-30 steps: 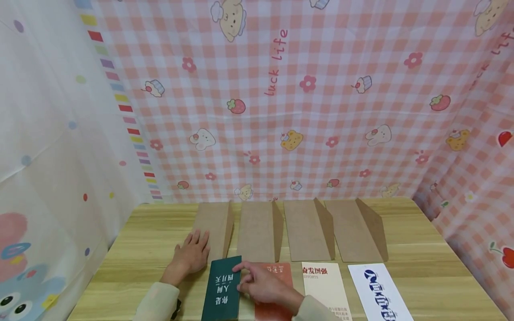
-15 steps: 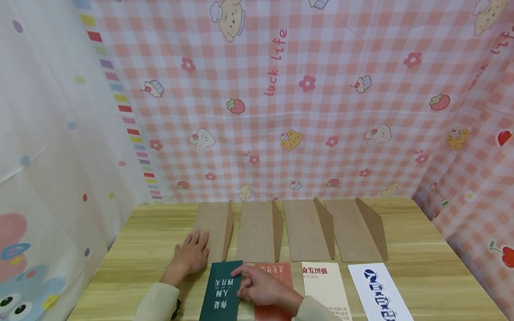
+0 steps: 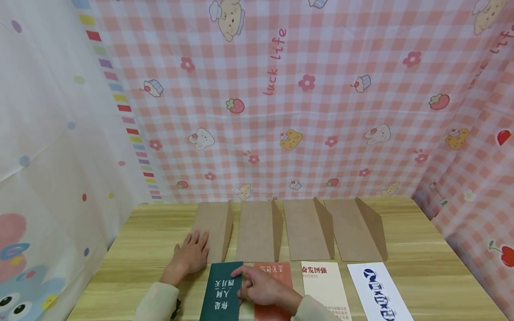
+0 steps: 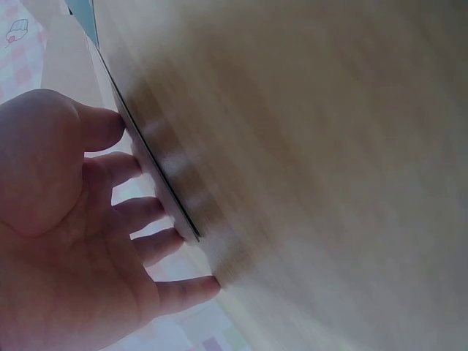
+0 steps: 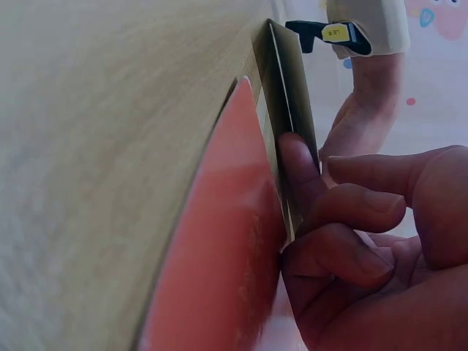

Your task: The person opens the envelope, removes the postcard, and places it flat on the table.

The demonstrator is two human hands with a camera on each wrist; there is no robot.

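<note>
My left hand (image 3: 191, 257) rests spread on the lower left part of the leftmost brown envelope (image 3: 214, 223). In the left wrist view, that hand's fingertips (image 4: 150, 208) touch the envelope's surface near its edge. My right hand (image 3: 263, 285) is at the right edge of a dark green card (image 3: 218, 290) with white characters. Its index finger lies over the card while the thumb is at the edge, pinching it; the other fingers are curled. A red card (image 3: 273, 313) lies partly hidden under the right hand. In the right wrist view, the green card (image 5: 296, 88) stands beyond the red card (image 5: 219, 219).
Three more brown envelopes with flaps folded out to the right, such as the second envelope (image 3: 257, 232), stand in a row. A cream card (image 3: 325, 285) and a white card (image 3: 379, 290) lie at the front right. Patterned cloth (image 3: 257, 111) hangs behind the wooden table (image 3: 417, 249).
The green card has shifted slightly toward me, and its far edge sits lower. The right index finger has moved a little with it. My left hand stays on the envelope.
</note>
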